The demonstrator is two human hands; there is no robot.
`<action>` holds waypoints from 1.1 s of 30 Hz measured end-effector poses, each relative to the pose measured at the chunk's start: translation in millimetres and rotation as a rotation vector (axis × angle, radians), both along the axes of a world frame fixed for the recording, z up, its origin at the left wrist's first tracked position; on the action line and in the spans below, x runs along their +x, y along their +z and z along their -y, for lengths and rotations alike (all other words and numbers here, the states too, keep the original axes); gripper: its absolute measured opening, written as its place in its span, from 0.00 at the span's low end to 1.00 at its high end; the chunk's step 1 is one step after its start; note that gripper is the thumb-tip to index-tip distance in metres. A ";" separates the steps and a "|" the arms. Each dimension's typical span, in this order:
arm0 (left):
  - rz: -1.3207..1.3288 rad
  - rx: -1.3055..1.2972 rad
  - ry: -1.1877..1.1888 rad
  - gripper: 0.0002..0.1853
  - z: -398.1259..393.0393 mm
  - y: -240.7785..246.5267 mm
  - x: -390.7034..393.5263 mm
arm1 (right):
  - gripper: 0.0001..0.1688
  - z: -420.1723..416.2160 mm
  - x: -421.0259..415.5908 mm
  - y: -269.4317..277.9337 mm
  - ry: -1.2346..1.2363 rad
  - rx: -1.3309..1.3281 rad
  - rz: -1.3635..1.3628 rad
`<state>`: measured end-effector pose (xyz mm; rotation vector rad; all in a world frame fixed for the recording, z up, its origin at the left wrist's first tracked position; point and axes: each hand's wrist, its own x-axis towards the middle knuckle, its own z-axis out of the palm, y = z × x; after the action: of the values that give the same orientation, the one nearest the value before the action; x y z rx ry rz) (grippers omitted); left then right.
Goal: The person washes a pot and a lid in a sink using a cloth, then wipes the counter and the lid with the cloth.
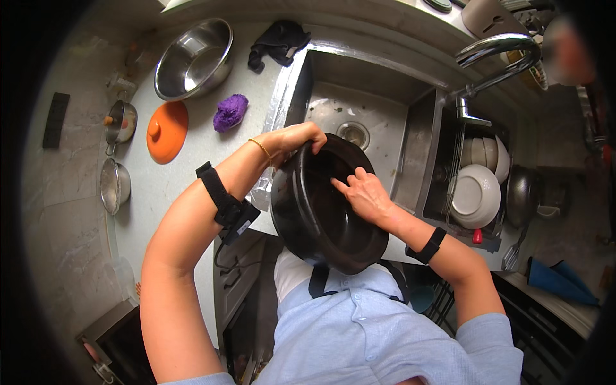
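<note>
A large dark glazed pot (298, 211) is tilted on its side over the sink's front edge, its mouth facing right. My left hand (301, 139) grips its upper rim, fingers curled over the edge. My right hand (368, 195) is at the pot's mouth, index finger extended toward the inner wall; nothing is held in it, and whether the fingertip touches the wall I cannot tell. Behind the pot lies the stainless steel sink (332, 91) with its drain (353, 134) and a few green scraps. A purple scrubbing cloth (231, 113) and an orange lid (167, 132) lie on the left counter.
A steel basin (195, 60) and a black cloth (279, 43) are at the back left. Two small metal pans (121, 120) stand by the left wall. The chrome faucet (500, 53) arches at the right, above a rack with white bowls (474, 197). A wok (522, 197) stands beyond.
</note>
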<state>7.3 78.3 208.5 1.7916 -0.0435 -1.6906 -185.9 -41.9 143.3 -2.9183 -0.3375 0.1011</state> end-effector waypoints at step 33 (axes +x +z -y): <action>-0.180 0.074 0.122 0.09 -14.0 -1.2 -8.1 | 0.07 4.2 -8.5 -0.6 0.086 -0.010 -0.076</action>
<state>-0.8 92.4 207.3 1.6524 0.2042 -1.7775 -194.4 -46.1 142.7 -2.9008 -0.4507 0.2266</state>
